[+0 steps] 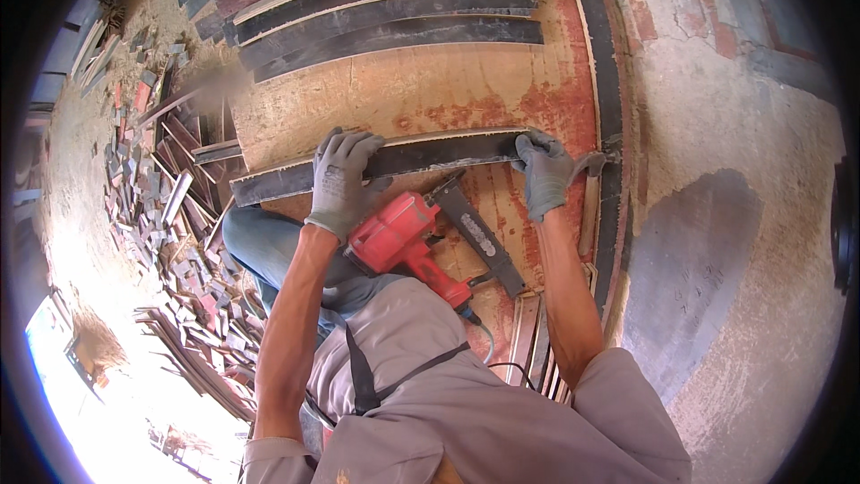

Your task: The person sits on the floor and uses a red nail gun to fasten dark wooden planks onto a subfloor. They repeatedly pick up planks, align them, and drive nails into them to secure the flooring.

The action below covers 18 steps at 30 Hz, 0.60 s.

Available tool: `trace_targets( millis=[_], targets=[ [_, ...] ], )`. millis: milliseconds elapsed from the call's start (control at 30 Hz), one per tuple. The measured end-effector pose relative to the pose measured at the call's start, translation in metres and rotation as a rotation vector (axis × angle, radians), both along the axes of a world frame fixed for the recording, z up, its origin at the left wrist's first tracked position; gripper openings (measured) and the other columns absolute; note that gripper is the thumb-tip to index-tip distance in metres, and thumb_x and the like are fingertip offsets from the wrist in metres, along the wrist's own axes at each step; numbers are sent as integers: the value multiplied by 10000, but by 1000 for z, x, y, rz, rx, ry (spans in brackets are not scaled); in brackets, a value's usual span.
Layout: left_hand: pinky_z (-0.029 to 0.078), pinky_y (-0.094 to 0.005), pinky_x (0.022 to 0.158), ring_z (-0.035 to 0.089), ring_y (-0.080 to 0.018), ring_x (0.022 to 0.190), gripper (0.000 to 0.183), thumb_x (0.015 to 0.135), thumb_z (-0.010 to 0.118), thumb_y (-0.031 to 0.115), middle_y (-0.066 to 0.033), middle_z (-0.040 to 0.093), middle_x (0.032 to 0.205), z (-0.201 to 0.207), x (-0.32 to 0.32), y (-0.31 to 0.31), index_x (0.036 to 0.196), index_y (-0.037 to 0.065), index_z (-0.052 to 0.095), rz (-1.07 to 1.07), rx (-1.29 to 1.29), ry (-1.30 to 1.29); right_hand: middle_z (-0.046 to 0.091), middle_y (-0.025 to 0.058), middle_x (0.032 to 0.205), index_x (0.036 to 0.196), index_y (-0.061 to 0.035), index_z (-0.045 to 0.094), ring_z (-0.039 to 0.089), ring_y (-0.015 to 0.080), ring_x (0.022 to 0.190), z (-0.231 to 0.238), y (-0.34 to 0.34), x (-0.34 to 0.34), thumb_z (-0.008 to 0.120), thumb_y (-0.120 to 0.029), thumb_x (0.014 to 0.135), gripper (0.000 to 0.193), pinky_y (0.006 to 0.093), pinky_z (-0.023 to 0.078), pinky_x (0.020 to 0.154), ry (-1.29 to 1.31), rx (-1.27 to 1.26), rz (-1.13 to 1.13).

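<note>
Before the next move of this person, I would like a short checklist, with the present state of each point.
1. Left hand gripping the dark strip: ok.
2. Right hand on the strip's right end: ok.
3. Red nail gun out of both hands' grip: ok, lying below the strip.
4. Hammer well away from the right hand: not ok, close beside it.
5. Nails inside the magazine: cannot tell.

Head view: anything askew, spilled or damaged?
Yes: wood offcuts lie jumbled at left, unlike the roughly lined-up dark strips at top. The board has uneven red patches; paint or stain, can't tell. The black strip held by the left hand and right hand shows no obvious break.
</note>
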<state>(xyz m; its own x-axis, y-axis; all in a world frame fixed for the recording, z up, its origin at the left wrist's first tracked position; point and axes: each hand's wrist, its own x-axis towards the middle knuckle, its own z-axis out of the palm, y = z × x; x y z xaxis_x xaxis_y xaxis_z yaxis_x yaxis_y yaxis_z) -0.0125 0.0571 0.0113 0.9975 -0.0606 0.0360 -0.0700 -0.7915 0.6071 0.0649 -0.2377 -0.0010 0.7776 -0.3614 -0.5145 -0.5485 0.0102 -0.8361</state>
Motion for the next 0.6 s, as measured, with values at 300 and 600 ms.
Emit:
trace_targets(
  millis=[300, 600],
  targets=[
    [320, -480, 1098, 593, -275, 1101, 368, 773, 747, 263, -57, 674, 1116, 13, 11, -8, 1118, 154, 683, 35, 2, 37, 678, 52, 880, 1028, 4, 667, 615, 84, 670, 2, 3, -2, 699, -6, 858, 173, 221, 528, 545, -43, -20, 10],
    [327, -443, 1075, 621, -211, 1032, 146, 795, 722, 198, 15, 718, 991, -7, 15, -14, 939, 200, 748, 173, -49, 50, 670, 49, 890, 1080, 25, 637, 635, 82, 709, -9, -5, -8, 725, -34, 854, 249, 215, 551, 575, -106, 61, 29]
  ],
)
